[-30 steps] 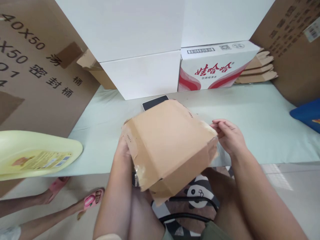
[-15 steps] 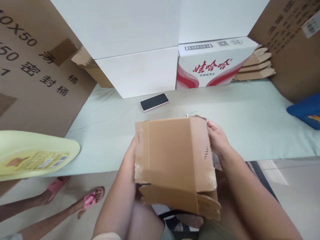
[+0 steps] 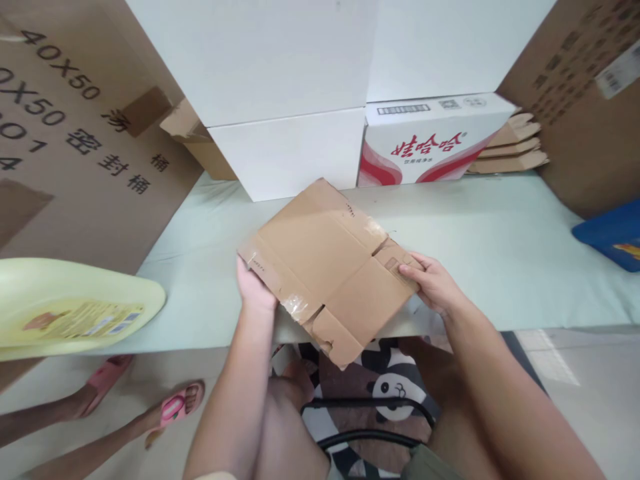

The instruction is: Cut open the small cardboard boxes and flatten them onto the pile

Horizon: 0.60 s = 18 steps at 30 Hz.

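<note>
Between my hands is a flattened brown cardboard box (image 3: 320, 253), tilted diagonally, its flap side pointing towards me at lower right. Clear tape shows at two of its edges. My left hand (image 3: 256, 285) grips its left corner from beneath, with most of the fingers hidden under the cardboard. My right hand (image 3: 433, 280) pinches the flap at the right corner, thumb on top. The cardboard is held above the front part of the cloth-covered table and hides what lies under it.
White boxes (image 3: 290, 157) stand along the back, beside a red-and-white water carton (image 3: 425, 150). Folded cardboard (image 3: 515, 147) is stacked at right. A yellow bottle (image 3: 80, 307) lies left, a blue container (image 3: 613, 233) right. Another person's feet in pink slippers (image 3: 173, 410) are below left.
The cardboard has turned from facing straight to a diagonal and moved farther onto the table, now covering the phone. My right hand has shifted to its flap; my left hand shows more.
</note>
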Available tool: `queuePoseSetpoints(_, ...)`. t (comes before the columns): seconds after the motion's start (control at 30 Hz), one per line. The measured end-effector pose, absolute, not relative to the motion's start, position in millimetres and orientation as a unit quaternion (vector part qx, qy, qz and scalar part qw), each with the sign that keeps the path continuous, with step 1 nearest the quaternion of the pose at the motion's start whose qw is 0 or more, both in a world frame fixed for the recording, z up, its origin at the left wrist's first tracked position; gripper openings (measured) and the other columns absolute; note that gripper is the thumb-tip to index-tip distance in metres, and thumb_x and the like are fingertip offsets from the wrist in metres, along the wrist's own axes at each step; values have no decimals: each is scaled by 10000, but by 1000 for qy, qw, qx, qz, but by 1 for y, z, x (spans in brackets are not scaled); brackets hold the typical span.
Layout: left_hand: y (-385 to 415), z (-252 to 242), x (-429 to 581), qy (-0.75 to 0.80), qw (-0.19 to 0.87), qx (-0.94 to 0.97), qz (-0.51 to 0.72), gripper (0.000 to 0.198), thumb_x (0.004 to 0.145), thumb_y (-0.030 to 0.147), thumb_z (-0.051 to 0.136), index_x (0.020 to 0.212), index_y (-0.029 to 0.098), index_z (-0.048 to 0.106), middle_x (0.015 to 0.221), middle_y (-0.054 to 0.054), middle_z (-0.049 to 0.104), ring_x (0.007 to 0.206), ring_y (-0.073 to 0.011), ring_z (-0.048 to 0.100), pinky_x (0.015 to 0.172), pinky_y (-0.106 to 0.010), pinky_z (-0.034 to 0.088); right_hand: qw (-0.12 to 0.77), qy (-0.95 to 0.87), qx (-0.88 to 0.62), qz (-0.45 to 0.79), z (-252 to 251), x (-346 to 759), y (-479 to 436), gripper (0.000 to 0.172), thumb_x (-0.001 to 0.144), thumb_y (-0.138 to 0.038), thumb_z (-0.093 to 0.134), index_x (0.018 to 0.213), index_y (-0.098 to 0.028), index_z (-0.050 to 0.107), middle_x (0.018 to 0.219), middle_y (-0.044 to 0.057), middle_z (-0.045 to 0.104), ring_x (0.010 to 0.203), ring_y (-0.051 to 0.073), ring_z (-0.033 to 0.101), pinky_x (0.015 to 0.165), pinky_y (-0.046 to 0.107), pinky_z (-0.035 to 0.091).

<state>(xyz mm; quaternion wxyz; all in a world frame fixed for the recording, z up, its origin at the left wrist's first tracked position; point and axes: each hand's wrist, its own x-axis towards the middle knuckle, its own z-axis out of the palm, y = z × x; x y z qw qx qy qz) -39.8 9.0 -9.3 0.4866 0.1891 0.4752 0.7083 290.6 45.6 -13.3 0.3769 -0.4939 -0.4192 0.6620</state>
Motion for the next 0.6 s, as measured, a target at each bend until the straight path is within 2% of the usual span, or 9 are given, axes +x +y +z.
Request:
queuePoseSetpoints(0.07, 8, -4, -38, 436, 495, 151, 736, 373, 813, 546, 700, 899, 183, 716, 929, -88, 788, 1050, -310, 731, 891, -441, 607, 415, -442, -512, 608, -9, 292, 43, 483, 578, -503, 903, 934, -218, 742, 900, 34, 786, 832, 234, 719, 793, 355, 567)
queuePoseSetpoints(0.13, 10, -3, -37, 440, 498, 137, 734, 252, 741, 335, 808, 929, 190, 723, 925, -68, 791, 962, -267, 748, 884, -397, 614, 459, -432, -500, 594, -3, 295, 37, 532, 584, -532, 893, 998, -242, 728, 939, 30, 780, 843, 234, 715, 784, 359, 569)
queuePoseSetpoints(0.2, 13, -4, -34, 445, 507, 118, 729, 253, 705, 193, 818, 941, 199, 725, 905, -43, 792, 863, -224, 749, 859, -359, 622, 496, -412, -460, 610, 2, 296, 28, 635, 567, -594, 888, 1079, -266, 704, 1019, 42, 774, 894, 241, 718, 802, 372, 576)
queuePoseSetpoints(0.27, 16, -4, -28, 436, 521, 106, 726, 254, 726, 154, 792, 966, 203, 725, 913, -30, 791, 822, -199, 742, 838, -336, 626, 490, -427, -450, 612, 4, 296, 16, 634, 561, -614, 891, 1052, -257, 707, 984, 51, 769, 879, 237, 716, 782, 368, 582)
queuePoseSetpoints(0.37, 15, -1, -18, 444, 544, 107, 704, 217, 763, 162, 758, 974, 190, 720, 899, -31, 784, 784, -182, 734, 779, -310, 628, 420, -447, -526, 590, 1, 303, -6, 469, 628, -592, 870, 819, -202, 691, 660, 19, 684, 582, 177, 631, 530, 302, 527)
queuePoseSetpoints(0.43, 13, 3, -12, 457, 567, 114, 676, 197, 785, 194, 738, 980, 199, 712, 868, -28, 773, 724, -172, 720, 708, -298, 622, 429, -391, -581, 570, -2, 322, -21, 464, 642, -586, 857, 816, -198, 670, 609, 3, 653, 484, 155, 574, 411, 275, 460)
queuePoseSetpoints(0.5, 10, 6, -10, 450, 594, 127, 655, 214, 801, 221, 718, 1014, 234, 698, 926, -25, 771, 749, -176, 723, 687, -309, 619, 495, -313, -620, 521, -2, 353, -36, 520, 597, -550, 880, 933, -215, 667, 751, 24, 725, 569, 187, 654, 433, 290, 520)
queuePoseSetpoints(0.6, 8, 7, -12, 434, 618, 144, 640, 220, 798, 235, 711, 1016, 251, 684, 1046, -26, 754, 906, -205, 732, 734, -349, 625, 587, -251, -676, 367, 9, 413, -48, 512, 580, -488, 872, 983, -261, 651, 975, 25, 762, 828, 222, 737, 620, 321, 633)
